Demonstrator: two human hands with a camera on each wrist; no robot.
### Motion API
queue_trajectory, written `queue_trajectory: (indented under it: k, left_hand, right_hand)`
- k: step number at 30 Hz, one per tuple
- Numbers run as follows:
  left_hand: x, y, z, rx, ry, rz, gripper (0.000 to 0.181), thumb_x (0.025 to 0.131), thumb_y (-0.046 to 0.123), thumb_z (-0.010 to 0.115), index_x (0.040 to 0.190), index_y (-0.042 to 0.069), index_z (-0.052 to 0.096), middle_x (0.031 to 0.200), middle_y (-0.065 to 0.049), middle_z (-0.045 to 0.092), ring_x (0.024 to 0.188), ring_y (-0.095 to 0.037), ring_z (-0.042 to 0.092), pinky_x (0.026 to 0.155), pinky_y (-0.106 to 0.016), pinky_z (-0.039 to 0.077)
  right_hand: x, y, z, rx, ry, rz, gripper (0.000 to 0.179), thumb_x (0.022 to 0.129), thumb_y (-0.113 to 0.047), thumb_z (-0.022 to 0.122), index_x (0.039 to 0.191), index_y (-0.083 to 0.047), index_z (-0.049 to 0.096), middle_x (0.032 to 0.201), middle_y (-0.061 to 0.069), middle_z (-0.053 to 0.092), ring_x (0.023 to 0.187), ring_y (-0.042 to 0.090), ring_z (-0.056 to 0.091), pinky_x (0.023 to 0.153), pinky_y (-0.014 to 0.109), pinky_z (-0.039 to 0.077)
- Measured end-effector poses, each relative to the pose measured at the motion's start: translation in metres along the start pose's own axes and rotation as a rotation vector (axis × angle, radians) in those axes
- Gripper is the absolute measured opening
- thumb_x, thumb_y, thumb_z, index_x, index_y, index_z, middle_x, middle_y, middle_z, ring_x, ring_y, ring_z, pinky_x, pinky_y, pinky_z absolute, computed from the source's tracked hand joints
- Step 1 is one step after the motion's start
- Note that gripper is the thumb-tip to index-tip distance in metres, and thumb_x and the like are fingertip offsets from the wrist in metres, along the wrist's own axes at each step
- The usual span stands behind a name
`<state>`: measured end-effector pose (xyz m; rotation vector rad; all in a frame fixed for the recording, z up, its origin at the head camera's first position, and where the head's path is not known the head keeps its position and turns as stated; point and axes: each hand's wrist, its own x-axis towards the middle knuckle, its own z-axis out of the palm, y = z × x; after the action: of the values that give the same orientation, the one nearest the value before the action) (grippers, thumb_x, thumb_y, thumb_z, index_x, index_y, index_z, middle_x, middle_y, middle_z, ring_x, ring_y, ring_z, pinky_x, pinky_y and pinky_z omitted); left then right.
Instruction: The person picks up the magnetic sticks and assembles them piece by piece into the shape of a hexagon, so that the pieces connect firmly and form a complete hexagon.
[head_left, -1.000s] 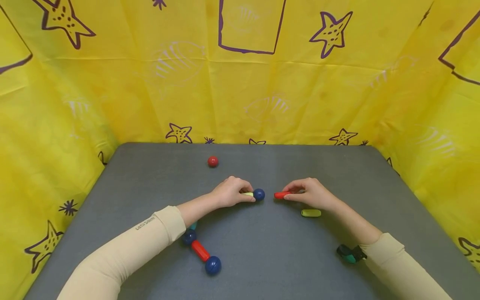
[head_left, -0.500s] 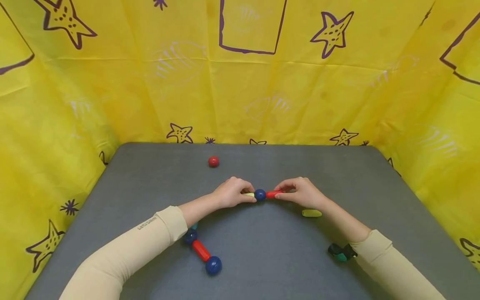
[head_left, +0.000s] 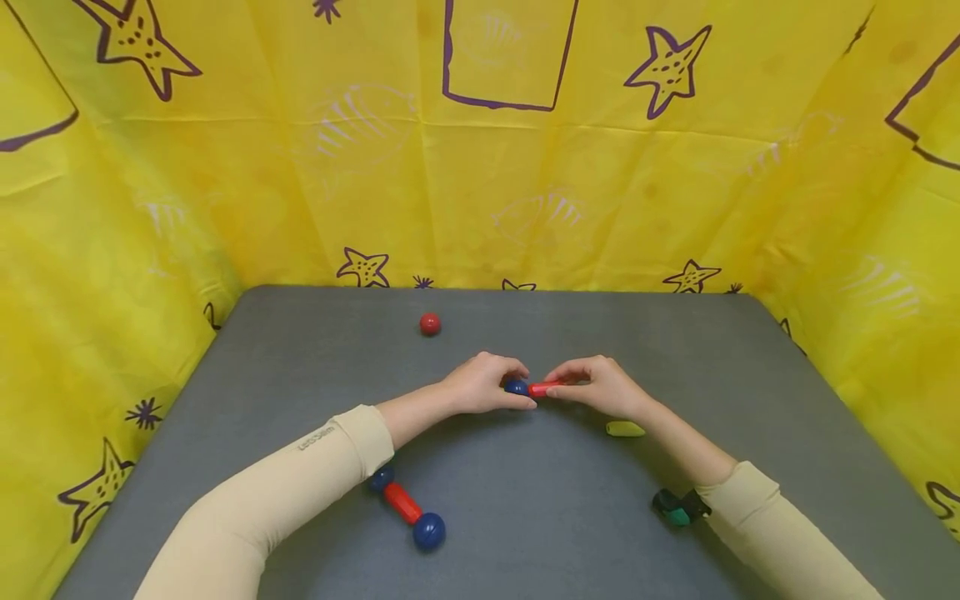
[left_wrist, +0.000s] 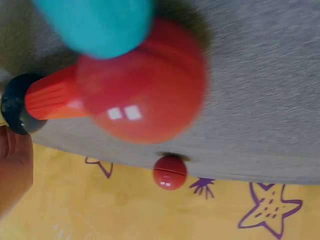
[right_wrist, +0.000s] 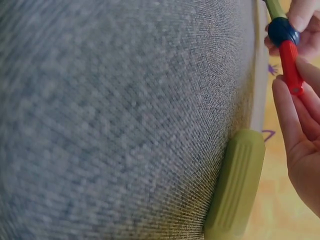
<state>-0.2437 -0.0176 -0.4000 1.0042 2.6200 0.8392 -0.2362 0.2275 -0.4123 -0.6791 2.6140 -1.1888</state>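
Note:
My left hand (head_left: 487,385) curls its fingers and thumb around a dark blue ball (right_wrist: 283,32). A yellow-green rod (right_wrist: 275,9) joins that ball on one side. On the other side a red rod (right_wrist: 290,62) sits end-on against it, pinched between the thumb and fingers of my right hand (head_left: 600,387). In the left wrist view, a large red ball (left_wrist: 145,85) links a teal rod (left_wrist: 100,25) and an orange-red rod (left_wrist: 57,95), which runs to another dark ball (left_wrist: 22,102). My left arm hides this stretch from the head view.
A loose yellow-green rod (head_left: 625,429) lies below my right wrist. One loose red ball (head_left: 430,324) is near the table's back edge. By my left forearm, a red rod (head_left: 402,503) joins two blue balls. A black and green device (head_left: 678,507) sits by my right cuff.
My right hand has moved left, bringing the red rod from apart to against the blue ball. My left hand has shifted its grip from the yellow-green rod onto the ball.

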Motion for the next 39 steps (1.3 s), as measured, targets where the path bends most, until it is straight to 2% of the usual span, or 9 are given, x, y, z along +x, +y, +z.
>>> queue_trajectory:
  k: [3,7,12,15,20,24,31,36,39]
  left_hand:
    - [0.007,0.004,0.003,0.026,0.005,0.022,0.039,0.085,0.040,0.075,0.113,0.012,0.072,0.098,0.004,0.070,0.083,-0.011,0.058,0.071,-0.023,0.047]
    - [0.014,0.009,0.006,0.052,0.004,0.014,0.029,0.085,0.039,0.075,0.104,0.017,0.075,0.085,0.009,0.067,0.076,-0.008,0.056,0.065,-0.023,0.044]
    - [0.016,0.010,0.009,0.039,0.021,0.013,0.019,0.086,0.032,0.076,0.098,0.017,0.076,0.080,0.010,0.066,0.073,-0.006,0.057,0.066,-0.023,0.046]
    - [0.015,0.009,0.010,0.038,0.024,0.014,0.017,0.085,0.032,0.077,0.096,0.018,0.076,0.078,0.011,0.065,0.071,-0.007,0.056,0.063,-0.024,0.045]
    - [0.012,0.007,0.011,0.048,0.026,0.015,0.016,0.085,0.034,0.076,0.092,0.019,0.075,0.074,0.013,0.063,0.066,-0.008,0.054,0.059,-0.024,0.043]
    - [0.011,0.007,0.013,0.045,0.022,0.031,0.017,0.086,0.035,0.076,0.093,0.020,0.075,0.076,0.014,0.064,0.067,-0.007,0.055,0.061,-0.023,0.044]
    - [0.008,0.005,0.015,0.055,0.020,0.030,0.018,0.085,0.037,0.076,0.094,0.021,0.075,0.077,0.015,0.064,0.072,-0.006,0.055,0.064,-0.022,0.044]
    - [0.001,0.006,0.015,0.038,0.013,0.054,0.018,0.085,0.036,0.076,0.094,0.020,0.076,0.077,0.015,0.064,0.071,-0.005,0.055,0.063,-0.021,0.044]
    - [-0.004,0.005,0.013,0.027,0.018,0.059,0.018,0.085,0.036,0.076,0.094,0.020,0.076,0.077,0.016,0.064,0.069,-0.003,0.055,0.063,-0.019,0.044]
  right_hand:
    - [0.000,0.001,0.000,0.029,-0.008,-0.006,0.021,0.084,-0.035,0.077,0.100,-0.022,0.076,0.091,-0.008,0.073,0.083,0.013,0.066,0.072,0.029,0.052]
    - [0.000,0.000,0.001,0.051,-0.014,-0.001,0.020,0.083,-0.036,0.077,0.100,-0.024,0.076,0.092,-0.008,0.073,0.085,0.012,0.067,0.074,0.029,0.053]
    - [0.004,0.000,-0.003,0.049,-0.049,-0.009,0.021,0.085,-0.033,0.076,0.101,-0.020,0.076,0.093,-0.005,0.073,0.086,0.015,0.066,0.074,0.028,0.053]
    - [0.015,-0.004,-0.011,0.058,-0.072,0.015,0.023,0.088,-0.033,0.074,0.104,-0.016,0.075,0.095,0.000,0.073,0.087,0.019,0.067,0.076,0.032,0.054]
    - [0.054,-0.014,-0.022,0.099,-0.097,0.003,0.033,0.094,-0.029,0.067,0.114,-0.003,0.070,0.109,0.015,0.070,0.095,0.032,0.068,0.085,0.041,0.053]
    - [0.092,-0.023,-0.021,0.044,-0.169,-0.061,0.033,0.095,-0.022,0.065,0.120,0.000,0.065,0.116,0.014,0.067,0.104,0.029,0.065,0.089,0.038,0.051]
    - [0.152,-0.036,0.000,0.121,-0.300,-0.077,0.041,0.094,-0.010,0.065,0.130,0.006,0.056,0.128,0.024,0.058,0.107,0.029,0.063,0.088,0.042,0.052]
    - [0.176,-0.035,0.018,0.085,-0.365,-0.074,0.046,0.093,-0.007,0.066,0.135,0.003,0.052,0.132,0.020,0.056,0.111,0.027,0.061,0.087,0.035,0.052]
    - [0.187,-0.038,0.029,0.044,-0.368,-0.102,0.048,0.091,-0.008,0.068,0.136,-0.001,0.052,0.133,0.016,0.056,0.113,0.026,0.060,0.087,0.032,0.051]
